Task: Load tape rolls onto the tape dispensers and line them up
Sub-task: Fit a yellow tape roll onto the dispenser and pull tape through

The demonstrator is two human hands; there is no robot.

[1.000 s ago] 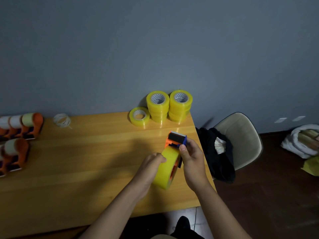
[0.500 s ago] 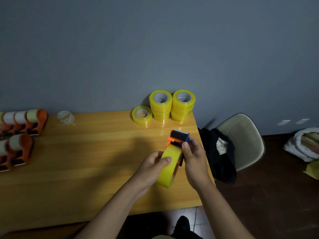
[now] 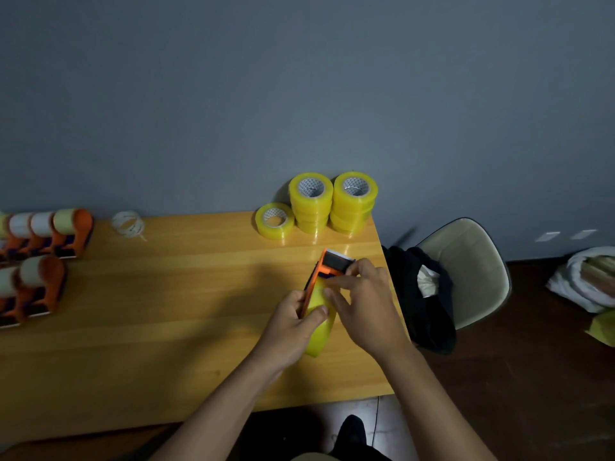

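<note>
An orange tape dispenser point(image 3: 327, 265) with a yellow tape roll point(image 3: 318, 331) on it is held above the right part of the wooden table point(image 3: 149, 327). My left hand point(image 3: 293, 322) grips the roll and the dispenser's side. My right hand point(image 3: 364, 304) pinches the tape near the dispenser's black front end. Two stacks of yellow rolls point(image 3: 311, 202) point(image 3: 354, 201) and one single roll point(image 3: 275, 221) stand at the table's back right. Several loaded orange dispensers point(image 3: 50, 234) point(image 3: 33, 287) stand in rows at the left edge.
A small heap of clear tape scraps point(image 3: 128, 223) lies at the back left. A cream chair point(image 3: 469, 267) with a black bag point(image 3: 422, 294) stands right of the table. White and yellow bags point(image 3: 589, 281) lie on the dark floor at far right.
My right hand has slid forward over the roll to the dispenser's front end. The dispenser now shows more of its orange side, and my left hand's grip has shifted on the roll.
</note>
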